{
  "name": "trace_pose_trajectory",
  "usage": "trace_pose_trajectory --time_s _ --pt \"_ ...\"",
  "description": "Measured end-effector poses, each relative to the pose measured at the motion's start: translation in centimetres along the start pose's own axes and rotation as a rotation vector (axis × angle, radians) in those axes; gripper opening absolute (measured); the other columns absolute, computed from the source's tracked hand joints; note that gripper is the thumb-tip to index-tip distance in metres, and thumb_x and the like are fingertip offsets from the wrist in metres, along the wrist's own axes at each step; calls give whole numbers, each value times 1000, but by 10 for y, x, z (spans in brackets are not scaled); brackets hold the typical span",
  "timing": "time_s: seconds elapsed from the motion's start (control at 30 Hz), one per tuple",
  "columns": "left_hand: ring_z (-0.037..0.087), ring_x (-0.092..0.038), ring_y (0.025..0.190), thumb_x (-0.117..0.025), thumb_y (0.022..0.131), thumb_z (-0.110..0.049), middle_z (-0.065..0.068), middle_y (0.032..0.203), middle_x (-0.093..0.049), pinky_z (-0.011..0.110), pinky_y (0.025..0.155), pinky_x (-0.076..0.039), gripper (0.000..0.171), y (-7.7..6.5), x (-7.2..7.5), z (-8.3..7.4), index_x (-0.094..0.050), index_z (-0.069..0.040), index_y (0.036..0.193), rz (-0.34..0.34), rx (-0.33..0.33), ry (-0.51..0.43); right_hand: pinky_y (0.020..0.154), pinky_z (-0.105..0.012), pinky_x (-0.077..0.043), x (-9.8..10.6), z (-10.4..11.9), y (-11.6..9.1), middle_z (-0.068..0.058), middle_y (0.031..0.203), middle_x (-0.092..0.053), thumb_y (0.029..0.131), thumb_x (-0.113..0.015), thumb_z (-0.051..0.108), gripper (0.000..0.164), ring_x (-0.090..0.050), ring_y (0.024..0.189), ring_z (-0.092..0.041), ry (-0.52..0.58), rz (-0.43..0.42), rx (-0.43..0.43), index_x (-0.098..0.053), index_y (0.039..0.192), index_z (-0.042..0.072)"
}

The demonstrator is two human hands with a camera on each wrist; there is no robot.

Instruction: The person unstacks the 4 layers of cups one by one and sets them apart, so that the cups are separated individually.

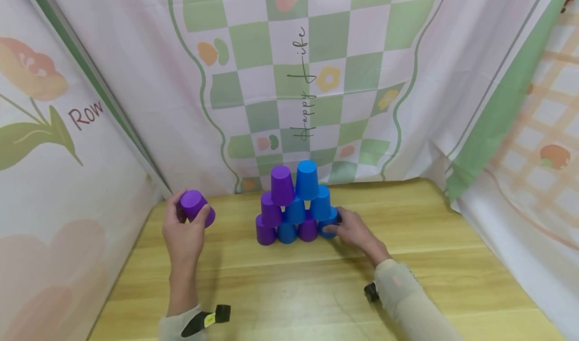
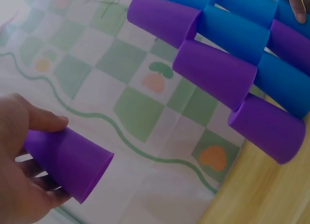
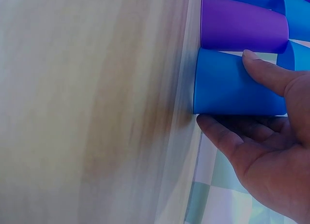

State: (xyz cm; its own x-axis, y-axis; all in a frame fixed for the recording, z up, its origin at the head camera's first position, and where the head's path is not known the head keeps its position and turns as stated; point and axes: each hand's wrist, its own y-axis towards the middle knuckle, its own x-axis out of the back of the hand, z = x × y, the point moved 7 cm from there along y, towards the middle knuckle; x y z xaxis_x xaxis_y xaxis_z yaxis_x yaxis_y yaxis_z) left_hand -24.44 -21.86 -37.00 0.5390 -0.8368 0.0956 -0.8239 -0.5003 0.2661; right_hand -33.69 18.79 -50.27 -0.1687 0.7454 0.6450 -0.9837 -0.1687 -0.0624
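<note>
Upside-down cups stand in a stepped stack: purple and blue ones alternate along the bottom row, three sit above them, and a purple cup [image 1: 282, 186] and a blue cup [image 1: 307, 181] stand side by side on top. To the left of the stack, my left hand [image 1: 184, 235] grips a loose purple cup [image 2: 70, 158] between thumb and fingers, its rim tilted toward the right and down, raised above the table. My right hand [image 1: 355, 229] holds the bottom row's rightmost blue cup [image 3: 237, 83], thumb on one side and fingers along the other.
The wooden table [image 1: 280, 290] extends in front of the stack. Close behind it hangs a green-and-white checked curtain [image 1: 325, 39], with more printed cloth at the left and right sides. Each sleeve carries a black wrist device, such as the left one [image 1: 208, 320].
</note>
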Motion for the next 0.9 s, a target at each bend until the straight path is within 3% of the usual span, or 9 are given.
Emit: trace_pose_trajectory --time_s 0.5,0.9 --pt "39 -54 139 -77 86 9 25 146 -58 53 121 -43 62 6 21 37 -57 -1 144 -53 13 6 88 -47 -62 0 0 0 -15 120 -71 97 -77 22 42 -66 97 -27 12 3 0 -61 130 0" --pt "40 -48 147 -76 87 9 28 154 -51 52 124 -38 70 10 28 72 -51 -2 152 -66 100 28 91 -49 -62 0 0 1 -17 123 -71 97 -76 22 43 -68 100 -27 6 -1 -2 -61 131 0"
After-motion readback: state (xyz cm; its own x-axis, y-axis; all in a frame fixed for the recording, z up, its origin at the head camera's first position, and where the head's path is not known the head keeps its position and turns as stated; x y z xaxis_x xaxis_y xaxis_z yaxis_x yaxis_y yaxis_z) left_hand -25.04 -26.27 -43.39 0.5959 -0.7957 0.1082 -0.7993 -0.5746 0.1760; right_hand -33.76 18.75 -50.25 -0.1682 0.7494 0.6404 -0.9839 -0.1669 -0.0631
